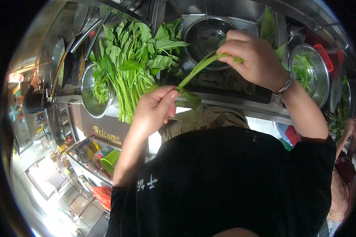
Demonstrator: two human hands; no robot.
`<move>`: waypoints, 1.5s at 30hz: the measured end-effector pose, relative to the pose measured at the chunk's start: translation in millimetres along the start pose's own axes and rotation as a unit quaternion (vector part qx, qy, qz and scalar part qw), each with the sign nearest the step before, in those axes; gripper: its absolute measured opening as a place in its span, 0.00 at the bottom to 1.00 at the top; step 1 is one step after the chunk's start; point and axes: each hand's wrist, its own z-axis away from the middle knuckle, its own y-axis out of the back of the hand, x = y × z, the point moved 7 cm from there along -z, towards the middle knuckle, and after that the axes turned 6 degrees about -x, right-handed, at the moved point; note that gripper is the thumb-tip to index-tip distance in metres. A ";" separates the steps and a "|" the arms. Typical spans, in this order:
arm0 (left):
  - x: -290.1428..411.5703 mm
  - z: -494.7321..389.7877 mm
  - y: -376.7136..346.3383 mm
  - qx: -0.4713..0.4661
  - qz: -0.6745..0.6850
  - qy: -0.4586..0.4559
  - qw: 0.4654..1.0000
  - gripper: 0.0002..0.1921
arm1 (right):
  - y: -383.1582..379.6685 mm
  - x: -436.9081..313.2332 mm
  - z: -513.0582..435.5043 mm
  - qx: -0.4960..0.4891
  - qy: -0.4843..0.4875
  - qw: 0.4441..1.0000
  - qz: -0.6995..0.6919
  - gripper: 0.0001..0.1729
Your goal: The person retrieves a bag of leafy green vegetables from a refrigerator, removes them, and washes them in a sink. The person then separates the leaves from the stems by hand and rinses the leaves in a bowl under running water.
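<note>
My left hand [157,108] pinches the lower end of a green stem of water spinach [198,68] between thumb and fingers. Farther up, my right hand [250,57] grips the same stem, which runs slanting between both hands in front of the sink. A drooping green piece [192,99] hangs just by my left fingertips. Leaves [268,26] stick out beyond my right hand. Left of the hands lies a thick bunch of leafy water spinach [130,68], its cut stem ends towards me. The part of the stem inside my right fist is hidden.
A round metal basin [192,31] sits in the steel sink [249,22]. Steel bowls with greens stand at left [96,111] and right [323,89]. Long-handled utensils [86,35] lie at the upper left. Another person [344,166] is at the right edge.
</note>
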 end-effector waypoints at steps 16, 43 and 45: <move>25.9 -16.2 -11.3 0.074 -0.166 -0.063 0.981 0.10 | 2.7 -21.7 -8.1 0.084 0.011 0.995 0.055 0.06; 22.3 -43.8 -31.4 0.103 -0.302 -0.257 0.912 0.12 | -78.7 -18.7 -11.0 -0.189 -0.033 0.981 -0.019 0.10; 21.4 -45.4 -32.0 0.106 -0.323 -0.270 0.901 0.13 | -84.8 -8.6 -3.9 -0.202 -0.065 0.974 -0.080 0.10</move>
